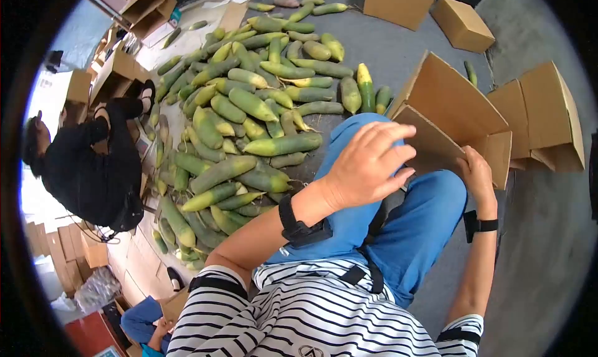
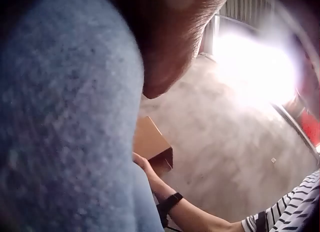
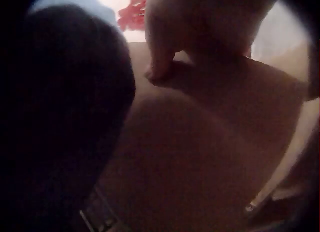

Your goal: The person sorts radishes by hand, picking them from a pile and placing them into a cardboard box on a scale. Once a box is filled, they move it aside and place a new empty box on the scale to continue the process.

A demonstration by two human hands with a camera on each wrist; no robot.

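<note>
In the head view my left hand (image 1: 370, 167) is raised over the bent left knee, its fingers spread and loosely bent with nothing in them. My right hand (image 1: 478, 173) grips the near edge of an open cardboard box (image 1: 458, 98), which is tilted beside my right knee. The right wrist view is dark, with that hand's fingers (image 3: 159, 74) against the cardboard (image 3: 200, 142). Left of my legs lies a large heap of green radishes (image 1: 255, 101). Part of the left hand (image 2: 170, 46) shows dark and close at the top of the left wrist view.
More cardboard boxes stand at the right, such as an open one (image 1: 542, 114) and a smaller one (image 1: 463, 23). Another box (image 1: 398, 5) is at the back. A person in black (image 1: 93, 164) sits left of the heap. A further person (image 1: 146, 326) shows at lower left.
</note>
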